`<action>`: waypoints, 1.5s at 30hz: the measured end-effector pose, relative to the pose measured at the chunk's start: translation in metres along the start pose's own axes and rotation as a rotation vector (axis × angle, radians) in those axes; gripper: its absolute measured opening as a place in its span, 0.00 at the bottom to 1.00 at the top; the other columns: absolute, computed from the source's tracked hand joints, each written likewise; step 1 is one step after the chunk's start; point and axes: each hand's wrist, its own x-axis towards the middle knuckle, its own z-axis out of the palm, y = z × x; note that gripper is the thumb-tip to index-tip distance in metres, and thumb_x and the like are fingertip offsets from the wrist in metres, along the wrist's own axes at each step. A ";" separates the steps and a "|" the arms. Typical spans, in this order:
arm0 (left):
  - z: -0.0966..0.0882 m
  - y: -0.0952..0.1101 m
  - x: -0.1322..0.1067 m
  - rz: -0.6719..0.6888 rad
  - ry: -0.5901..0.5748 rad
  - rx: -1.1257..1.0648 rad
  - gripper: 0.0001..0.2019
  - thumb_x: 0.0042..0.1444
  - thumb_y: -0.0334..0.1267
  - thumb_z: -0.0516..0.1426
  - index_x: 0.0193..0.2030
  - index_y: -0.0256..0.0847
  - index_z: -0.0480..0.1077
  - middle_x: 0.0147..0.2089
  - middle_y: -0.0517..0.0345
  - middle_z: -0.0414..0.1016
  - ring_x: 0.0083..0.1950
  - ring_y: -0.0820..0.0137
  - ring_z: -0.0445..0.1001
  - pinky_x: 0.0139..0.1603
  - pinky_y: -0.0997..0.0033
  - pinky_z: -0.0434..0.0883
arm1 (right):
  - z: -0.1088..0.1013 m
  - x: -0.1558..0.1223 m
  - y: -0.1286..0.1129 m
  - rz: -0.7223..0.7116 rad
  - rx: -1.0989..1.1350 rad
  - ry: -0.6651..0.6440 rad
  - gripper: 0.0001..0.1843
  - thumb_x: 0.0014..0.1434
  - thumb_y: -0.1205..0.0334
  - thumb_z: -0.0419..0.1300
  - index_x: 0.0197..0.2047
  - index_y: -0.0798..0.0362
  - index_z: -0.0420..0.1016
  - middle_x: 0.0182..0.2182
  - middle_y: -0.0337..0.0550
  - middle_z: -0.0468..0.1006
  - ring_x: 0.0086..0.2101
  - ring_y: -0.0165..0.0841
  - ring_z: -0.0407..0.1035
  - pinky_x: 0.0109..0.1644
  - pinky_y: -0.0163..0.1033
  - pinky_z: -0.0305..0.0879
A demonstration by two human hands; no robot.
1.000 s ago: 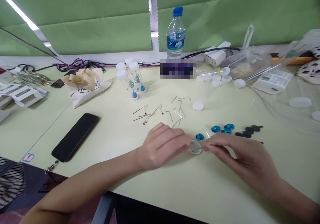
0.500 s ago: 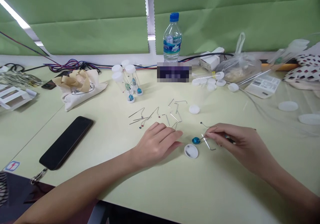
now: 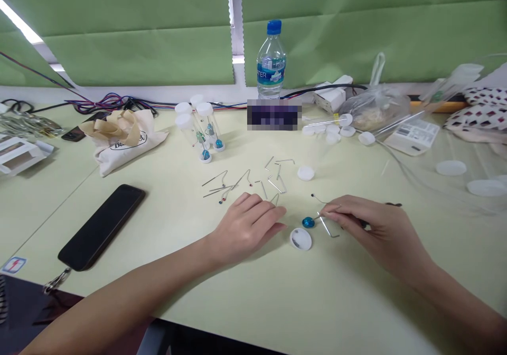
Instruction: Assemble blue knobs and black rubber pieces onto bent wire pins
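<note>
My left hand (image 3: 247, 225) rests on the pale table (image 3: 253, 302), fingers together and loosely stretched toward a white round cap (image 3: 300, 239) lying open side up; it holds nothing. My right hand (image 3: 372, 228) is pinched on a thin bent wire (image 3: 328, 223) whose end lies by a small blue bead (image 3: 308, 222). That bead sits just above the cap. Several more bent wires (image 3: 253, 180) with coloured tips lie scattered beyond my left hand.
A black phone (image 3: 102, 225) lies at the left. Clear tubes with white caps (image 3: 200, 128) stand beside a cloth bag (image 3: 124, 136). A water bottle (image 3: 271, 59), loose white caps (image 3: 336, 130), a plastic bag (image 3: 376, 106) and cables (image 3: 111, 101) line the back.
My left hand has let go of the white cap and drawn back slightly. My right hand has lifted off the cap and now pinches a bent wire beside the blue bead.
</note>
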 end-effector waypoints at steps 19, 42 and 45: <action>0.003 -0.002 -0.003 -0.023 -0.046 0.027 0.05 0.63 0.34 0.55 0.45 0.38 0.67 0.33 0.56 0.76 0.33 0.69 0.67 0.32 0.68 0.61 | 0.006 0.001 -0.002 -0.144 -0.123 -0.038 0.12 0.66 0.66 0.50 0.37 0.50 0.74 0.34 0.41 0.81 0.31 0.32 0.76 0.32 0.35 0.69; 0.001 -0.027 -0.004 -0.232 -0.237 0.141 0.09 0.66 0.32 0.48 0.43 0.38 0.70 0.44 0.52 0.76 0.45 0.62 0.66 0.42 0.61 0.61 | 0.004 -0.018 0.010 -0.309 -0.760 -0.331 0.13 0.60 0.77 0.51 0.32 0.54 0.74 0.29 0.48 0.75 0.32 0.40 0.67 0.35 0.44 0.60; -0.010 -0.047 -0.001 -0.361 -0.244 0.256 0.10 0.66 0.30 0.48 0.43 0.39 0.70 0.47 0.51 0.75 0.48 0.60 0.66 0.43 0.59 0.60 | 0.013 -0.023 0.003 -0.330 -0.867 -0.280 0.17 0.53 0.84 0.50 0.34 0.57 0.75 0.31 0.52 0.76 0.31 0.39 0.68 0.33 0.42 0.61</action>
